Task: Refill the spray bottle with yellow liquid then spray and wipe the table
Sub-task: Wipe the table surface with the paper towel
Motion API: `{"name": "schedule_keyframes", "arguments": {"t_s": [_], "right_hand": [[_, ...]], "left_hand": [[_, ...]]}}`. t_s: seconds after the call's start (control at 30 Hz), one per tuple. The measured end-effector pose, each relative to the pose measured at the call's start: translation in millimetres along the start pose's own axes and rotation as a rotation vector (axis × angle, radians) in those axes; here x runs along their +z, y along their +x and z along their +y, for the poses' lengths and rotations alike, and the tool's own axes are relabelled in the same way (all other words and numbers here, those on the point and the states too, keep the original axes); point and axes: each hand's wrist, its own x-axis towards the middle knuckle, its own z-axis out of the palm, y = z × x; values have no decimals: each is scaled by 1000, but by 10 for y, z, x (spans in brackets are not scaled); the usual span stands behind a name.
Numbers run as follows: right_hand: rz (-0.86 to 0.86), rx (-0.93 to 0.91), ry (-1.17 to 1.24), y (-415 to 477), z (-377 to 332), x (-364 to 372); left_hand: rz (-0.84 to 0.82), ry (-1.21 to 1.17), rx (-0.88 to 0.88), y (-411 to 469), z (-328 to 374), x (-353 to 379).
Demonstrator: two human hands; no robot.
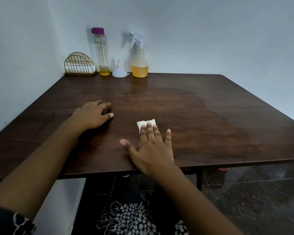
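Observation:
A folded white tissue [145, 123] lies on the dark wooden table [202, 116], pressed flat under the fingers of my right hand [151, 146] near the front edge. My left hand [92, 114] rests on the table to the left, fingers curled, holding nothing. At the back against the wall stands the spray bottle [139, 61] with a white trigger head, its lower part filled with yellow liquid. Left of it sit an upturned white funnel [119, 72] and a tall clear bottle [101, 51] with a purple cap and a little yellow liquid at its bottom.
A gold wire napkin holder [79, 66] with white napkins stands in the back left corner. Walls close off the table at the back and left. The table's front and right edges are open, with dark floor tiles [253, 192] below.

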Motion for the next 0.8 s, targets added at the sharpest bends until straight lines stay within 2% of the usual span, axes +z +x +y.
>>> {"name": "schedule_keyframes", "arguments": {"t_s": [0.07,0.17,0.27,0.33,0.47,0.53,0.6,0.7,0.77,0.8], "right_hand": [[28,39,-15,-26,219,-51],[52,220,-55,-118,671,-192],[6,314,-58,-171,710,-241],[10,268,-55,-121,451,-186],[-26,-7,0,40,-353,2],[-80,-84,38,79,-516,21],[-74,-70,50,82,-361,-1],[-5,104,-18,19,-5,-90],[-13,175,-38,4,-37,-108],[-17,152,-31,18,-168,-95]], "left_hand": [[-7,-38,-33,10,-83,-7],[-23,-72,-50,44,-155,-3],[-32,-75,-63,59,-168,11],[-46,-76,-63,55,-166,5],[-54,-80,-37,73,-200,-28],[-50,-100,-19,105,-294,-54],[-33,-111,-29,136,-430,-60],[-19,-100,-78,173,-669,-54],[-16,-86,-101,200,-780,-51],[-8,-84,-108,214,-819,-53]]}}
